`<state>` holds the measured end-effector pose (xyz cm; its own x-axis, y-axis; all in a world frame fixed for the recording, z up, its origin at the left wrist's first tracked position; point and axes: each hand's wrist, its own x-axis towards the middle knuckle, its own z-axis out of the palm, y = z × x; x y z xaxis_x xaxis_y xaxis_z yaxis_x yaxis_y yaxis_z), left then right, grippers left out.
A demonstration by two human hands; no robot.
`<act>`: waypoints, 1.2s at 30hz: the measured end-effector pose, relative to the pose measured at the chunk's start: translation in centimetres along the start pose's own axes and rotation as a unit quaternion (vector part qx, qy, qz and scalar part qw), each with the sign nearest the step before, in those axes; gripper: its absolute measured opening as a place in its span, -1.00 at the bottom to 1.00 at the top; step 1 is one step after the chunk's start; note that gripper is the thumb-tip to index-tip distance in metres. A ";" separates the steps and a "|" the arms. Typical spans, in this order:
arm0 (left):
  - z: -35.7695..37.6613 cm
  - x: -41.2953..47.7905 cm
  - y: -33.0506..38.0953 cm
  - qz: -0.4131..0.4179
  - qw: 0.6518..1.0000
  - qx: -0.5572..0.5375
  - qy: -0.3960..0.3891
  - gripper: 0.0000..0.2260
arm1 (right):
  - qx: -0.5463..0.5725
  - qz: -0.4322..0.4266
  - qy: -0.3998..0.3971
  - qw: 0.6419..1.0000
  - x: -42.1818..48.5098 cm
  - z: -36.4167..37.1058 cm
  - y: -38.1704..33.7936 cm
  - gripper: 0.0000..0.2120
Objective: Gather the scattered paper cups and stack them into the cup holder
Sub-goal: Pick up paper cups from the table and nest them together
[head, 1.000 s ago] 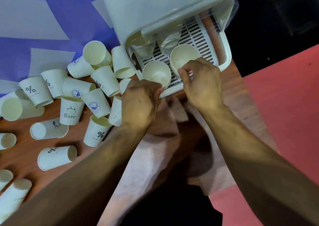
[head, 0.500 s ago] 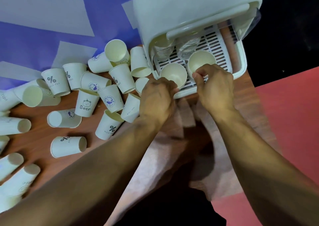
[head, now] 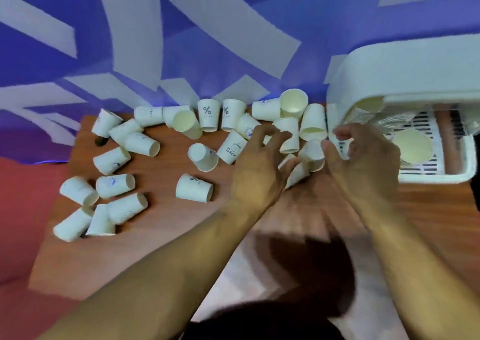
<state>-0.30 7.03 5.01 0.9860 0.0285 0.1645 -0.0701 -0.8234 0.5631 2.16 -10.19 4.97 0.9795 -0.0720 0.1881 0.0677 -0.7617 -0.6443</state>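
Observation:
Several white paper cups lie scattered over the wooden table (head: 161, 225), most on their sides, among them one marked "Bear" (head: 232, 148) and one with its mouth up (head: 293, 102). The white cup holder (head: 415, 64) stands at the right with its lid raised; a cup (head: 413, 146) sits mouth up on its slotted tray (head: 439, 174). My left hand (head: 259, 168) hovers with loosely spread fingers over the cups beside the holder and holds nothing. My right hand (head: 363, 165) is at the tray's left edge with loosely curled fingers; nothing shows in it. The frame is blurred.
A purple and grey patterned backdrop (head: 181, 41) rises behind the table. Red floor (head: 23, 209) shows past the table's left edge. A pale pink cloth (head: 285, 274) lies below my arms at the near edge.
Both hands have let go of the cups in the tray and drawn back left toward the scattered cups. My view has swung left, bringing many more cups into sight.

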 end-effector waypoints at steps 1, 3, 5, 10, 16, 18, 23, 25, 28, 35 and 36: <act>-1.6 -0.5 -1.2 -0.015 1.000 0.009 0.020 -0.64 | 0.010 -0.017 -0.010 1.000 -0.1 0.6 -1.6 -0.79; -5.0 -1.8 -3.9 -0.055 0.997 0.014 0.060 -0.64 | 0.022 -0.054 -0.021 0.998 -0.2 2.1 -4.9 -0.79; -8.2 -3.3 -6.5 -0.088 0.992 0.023 0.088 -0.66 | 0.036 -0.084 -0.032 0.995 -0.5 3.5 -8.3 -0.80; -14.1 -7.1 -14.8 -0.175 0.974 0.050 0.135 -0.68 | 0.041 -0.122 -0.088 0.988 -2.2 7.6 -16.2 -0.79; -18.0 -10.6 -24.0 -0.236 0.954 0.013 0.184 -0.76 | 0.009 -0.185 -0.131 0.974 -5.0 14.5 -23.9 -0.78; -19.0 -11.9 -27.2 -0.269 0.945 0.014 0.186 -0.77 | 0.001 -0.207 -0.163 0.965 -6.2 17.4 -26.7 -0.76; -21.8 -15.2 -35.1 -0.360 0.916 -0.004 0.174 -0.73 | -0.028 -0.253 -0.247 0.935 -9.5 25.0 -33.0 -0.74; -22.8 -16.6 -37.9 -0.402 0.900 0.008 0.170 -0.73 | -0.045 -0.269 -0.271 0.923 -11.3 27.9 -35.0 -0.74; -23.8 -18.9 -41.0 -0.443 0.880 0.024 0.173 -0.75 | -0.061 -0.315 -0.311 0.894 -14.4 31.8 -36.8 -0.73; -22.8 -22.4 -44.6 -0.500 0.845 -0.007 0.189 -0.69 | -0.157 -0.409 -0.374 0.817 -20.6 37.7 -36.8 -0.73; -22.5 -22.5 -44.8 -0.506 0.841 -0.014 0.190 -0.67 | -0.163 -0.412 -0.371 0.816 -21.0 38.1 -36.7 -0.72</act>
<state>-22.77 56.07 -5.68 0.4237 0.8904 -0.1664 0.7666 -0.2546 0.5895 -13.68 43.84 -3.56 0.4794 0.8691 -0.1217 0.8263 -0.4937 -0.2711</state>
